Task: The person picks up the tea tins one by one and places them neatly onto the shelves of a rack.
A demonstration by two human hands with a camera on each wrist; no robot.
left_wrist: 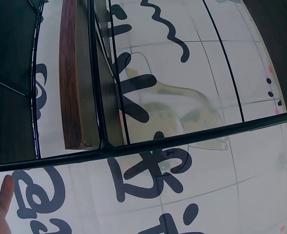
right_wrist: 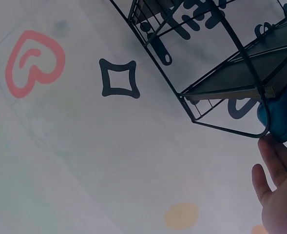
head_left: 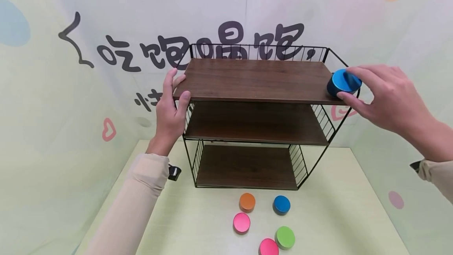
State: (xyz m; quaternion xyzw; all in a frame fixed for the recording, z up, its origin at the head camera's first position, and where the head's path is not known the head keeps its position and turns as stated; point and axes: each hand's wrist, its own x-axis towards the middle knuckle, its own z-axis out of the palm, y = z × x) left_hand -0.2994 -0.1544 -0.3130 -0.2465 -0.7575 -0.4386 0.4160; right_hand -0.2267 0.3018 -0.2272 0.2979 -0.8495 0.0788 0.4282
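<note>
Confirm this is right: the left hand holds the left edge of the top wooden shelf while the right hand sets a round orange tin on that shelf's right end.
One detail is wrong: the round tin in the right hand is blue, not orange, as the head view shows. The rest stands: the left hand holds the left edge of the top wooden shelf, and the tin sits at its right end. The round orange tin lies on the table.

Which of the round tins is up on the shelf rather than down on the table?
The blue tin held by the right hand at the top shelf's right end; the other five lie on the table.
</note>
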